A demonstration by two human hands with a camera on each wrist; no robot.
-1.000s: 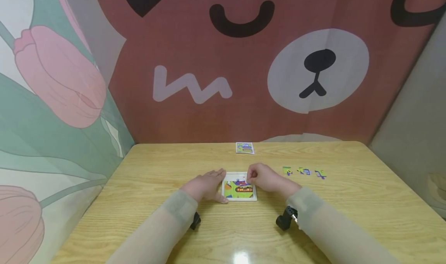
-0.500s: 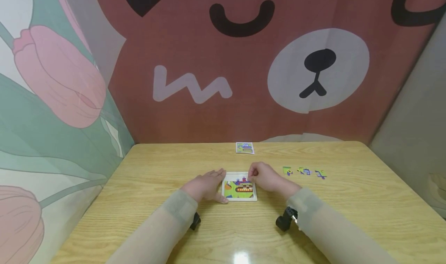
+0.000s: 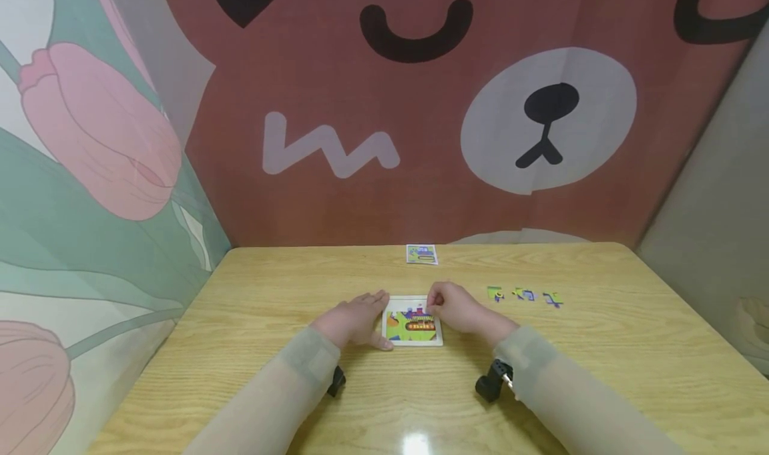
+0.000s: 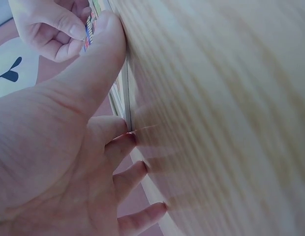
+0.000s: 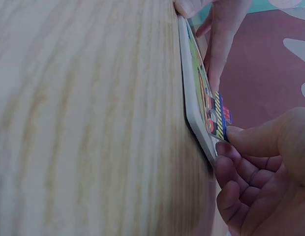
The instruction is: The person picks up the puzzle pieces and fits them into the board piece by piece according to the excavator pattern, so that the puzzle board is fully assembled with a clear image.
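Observation:
A white-rimmed jigsaw tray [image 3: 414,344] lies on the table, partly filled with a green and orange picture. My left hand [image 3: 354,318] rests along its left side, thumb at the near corner and fingers at the far one; the left wrist view shows those fingers [image 4: 130,182] spread and nearly straight. Over the tray's right part, my right hand [image 3: 461,306] pinches a jigsaw piece [image 5: 219,115] between thumb and forefinger. That piece has a yellow-and-black striped band and sits slightly tilted at the tray's surface. Whether it lies flush I cannot tell.
Three loose jigsaw pieces lie in a row right of the tray: one left [image 3: 495,293], one middle [image 3: 524,295], one right [image 3: 553,299]. A small picture card [image 3: 422,254] lies near the back edge. Behind the wooden table [image 3: 270,275] stands a printed bear backdrop [image 3: 420,201].
My right hand and the pinched jigsaw piece shift only slightly over the tray's right part. The left hand, tray and loose pieces stay where they were.

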